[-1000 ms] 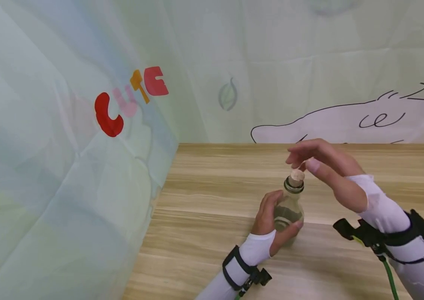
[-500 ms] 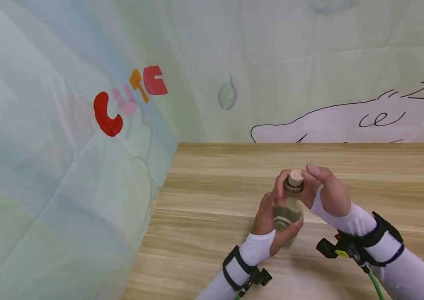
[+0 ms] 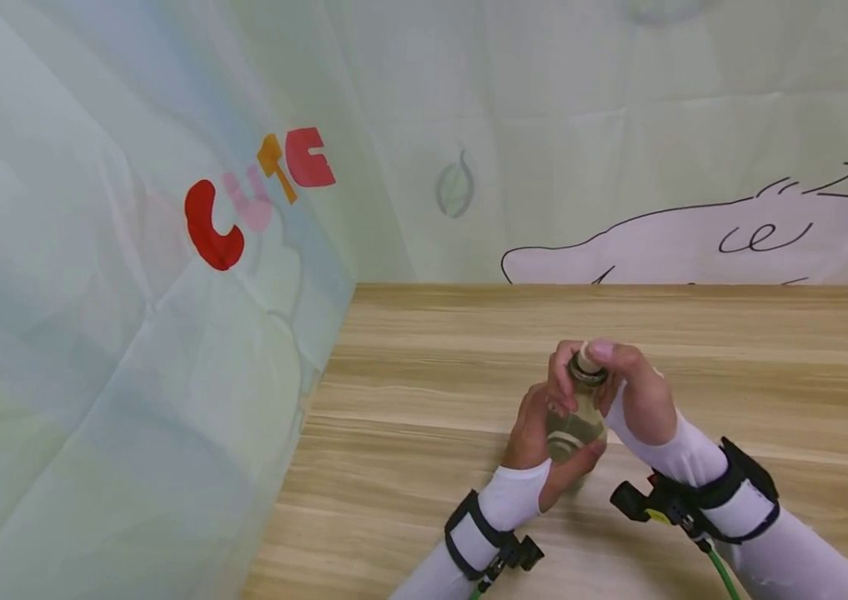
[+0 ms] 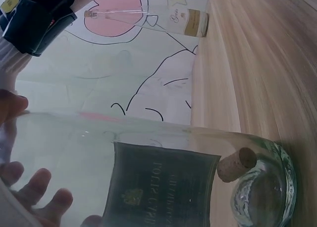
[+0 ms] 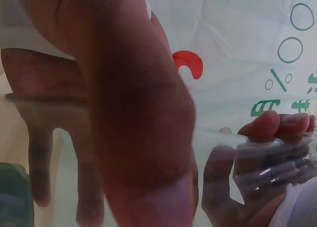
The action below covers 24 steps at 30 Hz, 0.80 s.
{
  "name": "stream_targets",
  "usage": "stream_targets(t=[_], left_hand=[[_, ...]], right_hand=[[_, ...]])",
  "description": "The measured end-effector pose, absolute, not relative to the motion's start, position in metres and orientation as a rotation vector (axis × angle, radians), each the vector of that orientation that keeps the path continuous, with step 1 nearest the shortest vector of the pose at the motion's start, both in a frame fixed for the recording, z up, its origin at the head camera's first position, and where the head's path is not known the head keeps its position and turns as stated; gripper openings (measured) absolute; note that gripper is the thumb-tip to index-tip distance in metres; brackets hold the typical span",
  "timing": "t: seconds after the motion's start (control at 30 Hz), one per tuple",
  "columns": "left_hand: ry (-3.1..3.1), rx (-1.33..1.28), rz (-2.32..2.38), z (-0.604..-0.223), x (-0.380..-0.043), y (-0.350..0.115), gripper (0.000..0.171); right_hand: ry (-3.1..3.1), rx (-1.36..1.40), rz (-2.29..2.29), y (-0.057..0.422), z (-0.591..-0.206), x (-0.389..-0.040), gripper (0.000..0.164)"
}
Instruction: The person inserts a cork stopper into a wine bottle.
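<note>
A clear glass bottle (image 3: 572, 429) stands on the wooden table with a cork (image 3: 584, 360) in its mouth. My left hand (image 3: 530, 437) grips the bottle's body, thumb on the near side. Around the neck curl the fingers of my right hand (image 3: 644, 400), and its thumb rests on the cork, hiding part of it. In the left wrist view the bottle carries a dark green label (image 4: 161, 182), and a second cork (image 4: 237, 165) shows through the glass near the base. The right wrist view is mostly filled by a thumb (image 5: 148, 138) close to the lens.
Another clear bottle (image 4: 171, 21) with a pale and gold label stands farther off on the table (image 3: 408, 350), seen in the left wrist view. A printed cloth (image 3: 424, 125) hangs along the back and left side of the table.
The right hand has come down and left from above the cork to the bottle neck. Its fingers now wrap the neck and its thumb lies on the cork. The left hand has not moved.
</note>
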<state>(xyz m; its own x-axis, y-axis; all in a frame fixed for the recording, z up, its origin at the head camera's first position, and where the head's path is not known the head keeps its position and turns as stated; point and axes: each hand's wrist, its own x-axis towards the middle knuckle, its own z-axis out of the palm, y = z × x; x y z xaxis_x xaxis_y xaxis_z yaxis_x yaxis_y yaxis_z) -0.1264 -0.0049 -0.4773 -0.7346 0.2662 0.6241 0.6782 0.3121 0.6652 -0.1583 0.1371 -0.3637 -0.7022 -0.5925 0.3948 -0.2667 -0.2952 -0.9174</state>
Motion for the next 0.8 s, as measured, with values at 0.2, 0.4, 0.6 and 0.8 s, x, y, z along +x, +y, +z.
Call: stream_targets(t=[0.2, 0.4, 0.6, 0.8], left_hand=[[-2.174, -0.855, -1.375, -0.4773, -0.1276, -0.0043, 0.066], [-2.155, -0.870, -1.377, -0.4771, -0.1282, -0.0026, 0.060], [-2.145, -0.875, -1.372, -0.4755, -0.1281, -0.0024, 0.060], [-2.126, -0.863, -1.352, -0.4749, -0.1283, -0.0030, 0.063]], right_hand=[[1.745, -1.002, -2.138, 0.1338, -0.3644, -0.1558, 0.045], [1.741, -0.960, -2.176, 0.1329, -0.3646, -0.1542, 0.043], [1.716, -0.987, -2.231, 0.1307, -0.3661, -0.1539, 0.041], [1.714, -0.961, -2.270, 0.1283, -0.3657, -0.1531, 0.039]])
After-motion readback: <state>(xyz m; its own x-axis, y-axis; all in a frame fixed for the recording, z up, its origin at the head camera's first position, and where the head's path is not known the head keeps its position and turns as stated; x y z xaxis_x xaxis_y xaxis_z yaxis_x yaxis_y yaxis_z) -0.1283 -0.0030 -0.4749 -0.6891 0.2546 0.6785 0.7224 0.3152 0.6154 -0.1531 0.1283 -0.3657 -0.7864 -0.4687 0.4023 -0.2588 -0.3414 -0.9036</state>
